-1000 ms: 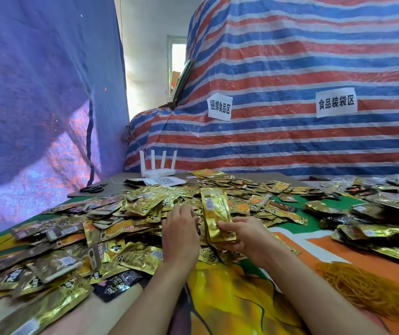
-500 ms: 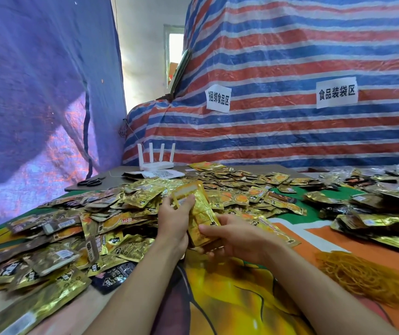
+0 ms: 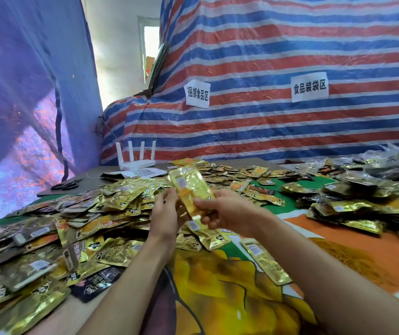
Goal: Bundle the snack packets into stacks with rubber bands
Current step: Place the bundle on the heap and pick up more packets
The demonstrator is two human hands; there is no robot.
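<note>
Above the table's middle I hold a small stack of gold snack packets point(image 3: 191, 187), tilted up and to the left. My right hand point(image 3: 225, 211) grips its lower end with curled fingers. My left hand point(image 3: 165, 211) holds the stack's left edge between thumb and fingers. A big heap of loose gold and brown snack packets point(image 3: 72, 228) covers the table to my left and behind my hands. A pile of orange rubber bands point(image 3: 353, 259) lies on the cloth at the right, beyond my right forearm.
More gold packets point(image 3: 362, 201) lie in piles at the right. A white router point(image 3: 136, 162), a QR-code sheet point(image 3: 145, 172) and black scissors point(image 3: 66, 184) sit at the table's far left. Striped tarp with paper signs point(image 3: 309, 87) rises behind.
The held stack has risen higher and tilted further left. My left hand went from reaching into the heap to holding the stack's edge. The camera view shifted slightly.
</note>
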